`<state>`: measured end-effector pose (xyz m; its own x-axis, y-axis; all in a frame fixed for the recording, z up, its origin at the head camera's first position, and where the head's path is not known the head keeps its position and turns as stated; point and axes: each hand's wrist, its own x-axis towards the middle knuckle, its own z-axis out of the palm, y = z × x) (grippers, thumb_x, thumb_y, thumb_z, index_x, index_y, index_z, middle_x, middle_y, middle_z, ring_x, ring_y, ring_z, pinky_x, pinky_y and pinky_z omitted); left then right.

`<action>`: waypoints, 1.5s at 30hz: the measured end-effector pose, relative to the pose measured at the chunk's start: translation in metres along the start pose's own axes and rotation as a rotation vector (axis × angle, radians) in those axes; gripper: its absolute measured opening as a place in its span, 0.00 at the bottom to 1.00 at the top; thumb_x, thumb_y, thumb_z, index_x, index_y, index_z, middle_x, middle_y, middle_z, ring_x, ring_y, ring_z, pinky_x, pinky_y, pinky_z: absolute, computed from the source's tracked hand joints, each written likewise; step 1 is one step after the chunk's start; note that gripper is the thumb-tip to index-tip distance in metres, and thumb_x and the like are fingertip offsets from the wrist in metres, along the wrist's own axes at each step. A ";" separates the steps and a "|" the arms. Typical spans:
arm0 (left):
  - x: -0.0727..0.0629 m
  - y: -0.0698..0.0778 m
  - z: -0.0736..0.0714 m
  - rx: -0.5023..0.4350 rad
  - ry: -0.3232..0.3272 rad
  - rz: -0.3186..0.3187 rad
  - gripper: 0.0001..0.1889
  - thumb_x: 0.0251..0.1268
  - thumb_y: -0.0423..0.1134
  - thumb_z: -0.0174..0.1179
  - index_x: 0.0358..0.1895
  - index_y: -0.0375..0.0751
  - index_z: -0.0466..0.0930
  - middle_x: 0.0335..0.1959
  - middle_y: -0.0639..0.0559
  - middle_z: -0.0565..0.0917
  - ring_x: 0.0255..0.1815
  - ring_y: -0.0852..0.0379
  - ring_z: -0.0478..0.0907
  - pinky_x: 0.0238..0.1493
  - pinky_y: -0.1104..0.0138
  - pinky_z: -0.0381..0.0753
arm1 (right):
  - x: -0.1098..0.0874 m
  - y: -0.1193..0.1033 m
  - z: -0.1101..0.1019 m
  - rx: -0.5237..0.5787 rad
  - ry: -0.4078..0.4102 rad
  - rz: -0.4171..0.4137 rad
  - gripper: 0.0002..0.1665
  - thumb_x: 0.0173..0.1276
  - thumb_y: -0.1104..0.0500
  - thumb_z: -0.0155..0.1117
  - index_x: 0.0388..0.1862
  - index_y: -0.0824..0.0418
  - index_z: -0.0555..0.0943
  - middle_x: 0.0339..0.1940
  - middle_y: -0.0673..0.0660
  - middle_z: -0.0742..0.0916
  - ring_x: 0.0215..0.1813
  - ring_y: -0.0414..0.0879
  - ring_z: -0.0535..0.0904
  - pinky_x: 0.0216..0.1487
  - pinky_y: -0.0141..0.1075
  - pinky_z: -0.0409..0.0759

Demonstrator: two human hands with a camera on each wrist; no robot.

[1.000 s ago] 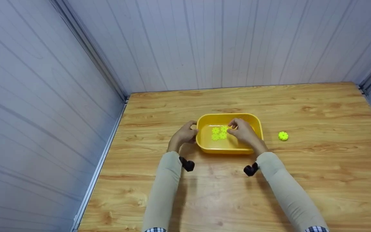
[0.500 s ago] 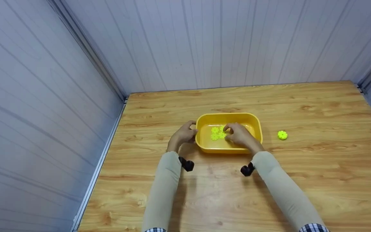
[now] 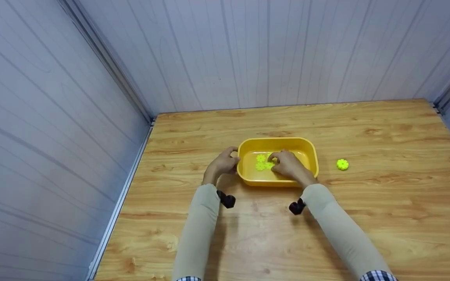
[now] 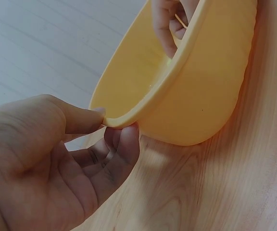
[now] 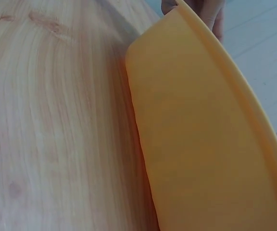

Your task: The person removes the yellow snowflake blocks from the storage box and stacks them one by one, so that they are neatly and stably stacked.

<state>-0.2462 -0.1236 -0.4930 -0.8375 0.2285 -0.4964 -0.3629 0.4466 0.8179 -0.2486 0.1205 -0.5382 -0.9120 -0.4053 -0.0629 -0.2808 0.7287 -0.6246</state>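
Observation:
A yellow plastic tub [image 3: 275,182] stands on the wooden table. My left hand [image 3: 223,163] pinches its left rim; in the left wrist view the thumb of the left hand [image 4: 47,154] lies on the inner side of the rim, fingers outside. Inside the tub lie several flat yellow-green flower-shaped pieces [image 3: 260,166] in a tight cluster. My right hand [image 3: 289,164] reaches into the tub, its bent fingers and thumb over the right-hand pieces, partly covering them. Whether it pinches one is hidden. From the right wrist, the tub's outer wall [image 5: 196,125] blocks the right fingers.
Another yellow-green flower-shaped piece [image 3: 342,164] lies on the wooden table [image 3: 385,218], right of the tub. Pale panel walls [image 3: 268,54] stand behind and at the sides. Black wrist-camera mounts [image 3: 227,200] stick out from the sleeves.
My right hand has moved slightly left and down over the right-hand flower-shaped pieces, covering more of them. My left hand stays on the tub's rim, and the tub has hardly moved.

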 end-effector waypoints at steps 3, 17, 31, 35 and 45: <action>-0.001 0.000 0.000 -0.003 0.002 0.007 0.22 0.75 0.36 0.44 0.69 0.45 0.60 0.47 0.33 0.78 0.29 0.57 0.75 0.51 0.51 0.78 | 0.000 -0.001 0.001 -0.006 0.002 0.005 0.18 0.57 0.63 0.70 0.47 0.64 0.82 0.39 0.63 0.80 0.41 0.53 0.72 0.44 0.46 0.72; 0.000 -0.004 0.001 -0.018 0.002 0.000 0.22 0.75 0.37 0.45 0.69 0.46 0.61 0.44 0.35 0.79 0.27 0.58 0.74 0.53 0.50 0.77 | -0.005 -0.003 -0.002 0.063 -0.004 0.144 0.17 0.55 0.62 0.73 0.37 0.66 0.74 0.36 0.57 0.74 0.42 0.51 0.67 0.50 0.44 0.69; -0.001 -0.002 0.000 -0.006 0.005 0.015 0.22 0.75 0.37 0.46 0.69 0.45 0.61 0.44 0.36 0.79 0.28 0.57 0.75 0.43 0.58 0.79 | -0.011 0.001 -0.014 0.275 -0.014 0.189 0.09 0.68 0.54 0.62 0.36 0.60 0.80 0.37 0.56 0.82 0.31 0.46 0.72 0.33 0.35 0.72; -0.002 -0.002 0.001 -0.009 0.004 0.020 0.22 0.75 0.37 0.45 0.70 0.45 0.61 0.46 0.35 0.78 0.29 0.57 0.74 0.46 0.56 0.79 | -0.013 0.001 -0.018 0.335 0.007 0.183 0.10 0.69 0.53 0.62 0.37 0.60 0.79 0.38 0.55 0.81 0.37 0.47 0.72 0.39 0.36 0.72; -0.001 -0.003 0.000 -0.011 0.000 0.029 0.22 0.76 0.37 0.44 0.70 0.46 0.60 0.45 0.33 0.78 0.27 0.56 0.74 0.51 0.50 0.78 | -0.018 0.000 -0.030 0.398 0.047 0.151 0.12 0.69 0.52 0.61 0.40 0.61 0.78 0.39 0.55 0.80 0.38 0.47 0.71 0.42 0.37 0.71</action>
<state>-0.2442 -0.1246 -0.4950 -0.8478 0.2416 -0.4721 -0.3425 0.4302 0.8352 -0.2413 0.1445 -0.5140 -0.9491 -0.2784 -0.1471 -0.0141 0.5042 -0.8634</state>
